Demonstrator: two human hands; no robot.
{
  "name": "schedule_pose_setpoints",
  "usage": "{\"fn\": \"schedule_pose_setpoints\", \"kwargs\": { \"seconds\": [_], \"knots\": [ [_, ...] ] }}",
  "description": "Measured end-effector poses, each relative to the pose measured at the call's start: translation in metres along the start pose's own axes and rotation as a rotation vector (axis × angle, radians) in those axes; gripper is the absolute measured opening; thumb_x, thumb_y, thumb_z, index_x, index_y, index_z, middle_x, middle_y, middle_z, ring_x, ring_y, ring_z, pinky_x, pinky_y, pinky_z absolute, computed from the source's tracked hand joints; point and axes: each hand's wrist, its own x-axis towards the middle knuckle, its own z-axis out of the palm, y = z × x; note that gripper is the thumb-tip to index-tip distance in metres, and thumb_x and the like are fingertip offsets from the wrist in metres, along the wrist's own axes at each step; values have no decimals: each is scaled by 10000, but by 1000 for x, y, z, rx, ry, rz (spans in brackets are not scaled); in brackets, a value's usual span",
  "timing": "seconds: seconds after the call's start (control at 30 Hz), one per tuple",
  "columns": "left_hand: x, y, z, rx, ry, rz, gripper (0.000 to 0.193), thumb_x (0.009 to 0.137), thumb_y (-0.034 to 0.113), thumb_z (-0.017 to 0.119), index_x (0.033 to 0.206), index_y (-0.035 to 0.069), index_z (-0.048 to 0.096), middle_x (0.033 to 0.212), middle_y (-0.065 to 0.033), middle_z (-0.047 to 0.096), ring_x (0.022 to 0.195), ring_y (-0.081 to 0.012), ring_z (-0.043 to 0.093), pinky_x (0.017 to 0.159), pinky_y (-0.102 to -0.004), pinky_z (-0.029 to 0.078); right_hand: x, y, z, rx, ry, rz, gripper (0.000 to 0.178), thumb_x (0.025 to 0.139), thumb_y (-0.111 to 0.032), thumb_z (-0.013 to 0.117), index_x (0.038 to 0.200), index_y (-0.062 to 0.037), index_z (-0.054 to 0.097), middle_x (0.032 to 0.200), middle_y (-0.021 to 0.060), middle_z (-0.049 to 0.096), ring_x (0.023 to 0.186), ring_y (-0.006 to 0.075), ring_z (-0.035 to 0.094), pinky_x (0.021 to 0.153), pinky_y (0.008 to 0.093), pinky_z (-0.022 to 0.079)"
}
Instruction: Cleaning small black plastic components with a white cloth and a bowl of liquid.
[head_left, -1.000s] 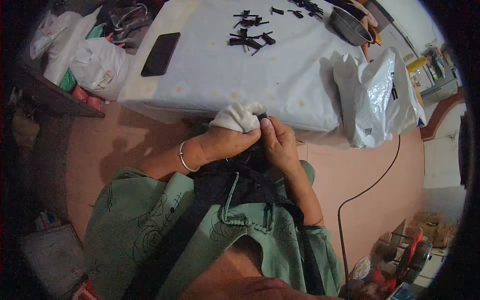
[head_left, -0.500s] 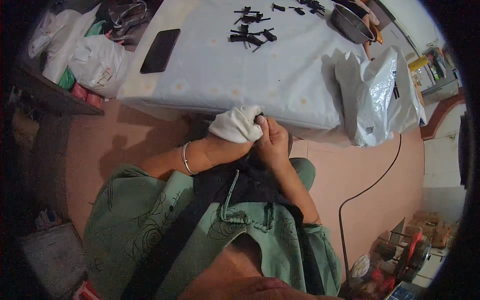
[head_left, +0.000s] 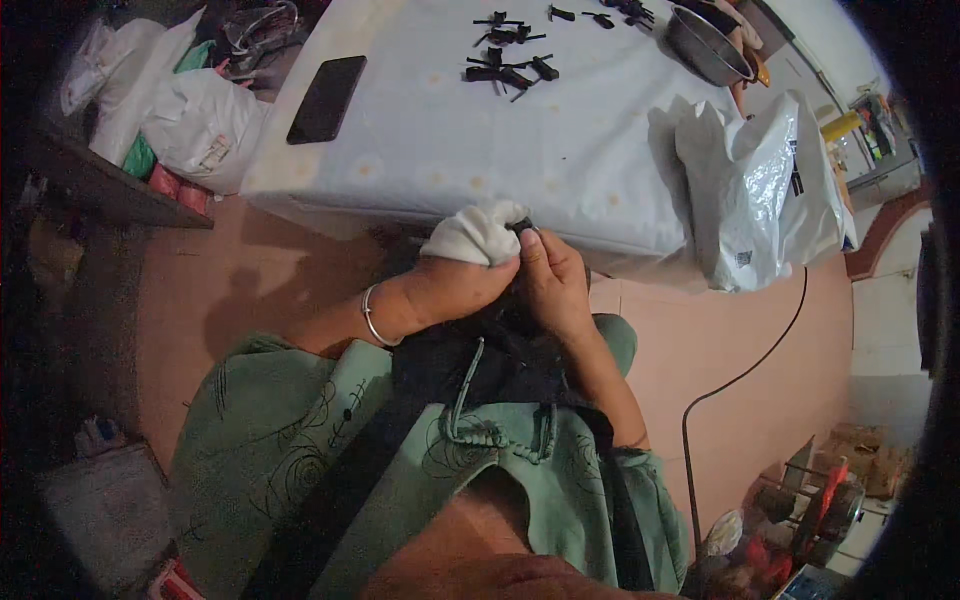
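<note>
A pink-floored room surrounds a white-covered worktop [head_left: 590, 130], with a person's two bare hands held close together just off its near edge. The left hand [head_left: 450, 290], a bangle [head_left: 372, 315] on its wrist, has its grip closed on a crumpled white cloth [head_left: 468, 238], the fingers mostly hidden by the folds. The right hand [head_left: 558, 282], thumb uppermost, pinches a small black piece [head_left: 521, 225] poking out of the cloth; how much of the piece lies inside cannot be seen. Toward the worktop's far edge lie more black parts [head_left: 497, 74], a loose cluster near its middle and others toward its right. A dark phone [head_left: 327, 100] rests on the worktop's left side, and a metal bowl [head_left: 705, 45] sits at its far right. A shiny white bag [head_left: 755, 205] stands at the worktop's near right corner. Stuffed sacks [head_left: 205, 130] crowd together to the left of the worktop, while a black cable [head_left: 745, 373] curves across the floor [head_left: 660, 350] to its near right.
</note>
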Motion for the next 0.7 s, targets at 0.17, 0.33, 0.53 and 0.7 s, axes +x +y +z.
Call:
{"fn": "schedule_pose_setpoints", "kwargs": {
  "seconds": [0.17,0.33,0.53,0.7],
  "knots": [
    [-1,0,1,395,-285,-56,273,741,68,488,993,-22,543,936,-199,566,841,-335,575,754,-354,469,-1,-3,10,72,61,-38,252,909,-202,458,772,-3,529,611,-9,465,620,58,387,556,236,375],
    [-6,-13,9,178,-128,-32,236,746,74,511,962,-19,532,849,-190,568,781,-335,573,695,-378,458,-1,13,3,-135,16,-39,252,919,-216,435,839,-4,546,661,-10,498,645,74,416,608,230,391],
    [-13,-18,-1,-218,-52,-262,221,754,113,548,937,-13,549,778,-174,570,720,-318,559,681,-373,444,-6,-22,-10,90,-224,45,252,931,-232,411,881,-5,507,723,-7,475,682,75,400,631,222,381],
    [-18,-20,-2,-235,-98,-267,301,799,13,516,1100,19,503,800,-9,557,573,-23,459,492,-192,400,-8,-18,-8,-25,-185,-24,245,933,-222,409,873,-4,503,718,-7,462,686,69,382,625,217,372]
  ]
}}
